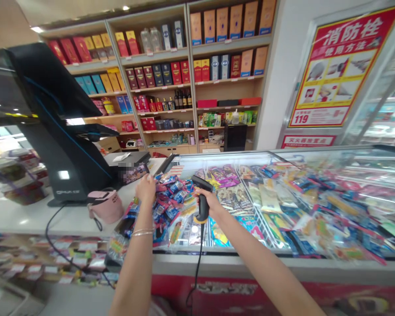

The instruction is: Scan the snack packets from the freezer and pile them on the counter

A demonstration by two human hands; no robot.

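Observation:
My right hand (211,201) is closed round the grip of a black handheld barcode scanner (202,196), its head pointing left and its cable hanging down over the freezer's front. My left hand (145,188) is closed on a heap of red and blue snack packets (167,202) lying in clear wrap on the freezer's left end. A thin bracelet circles the left wrist.
A glass-topped chest freezer (283,154) full of colourful packets runs to the right. A black checkout terminal (57,131) and a pink round object (105,204) stand on the white counter at left. Shelves of boxed goods (184,70) fill the back wall.

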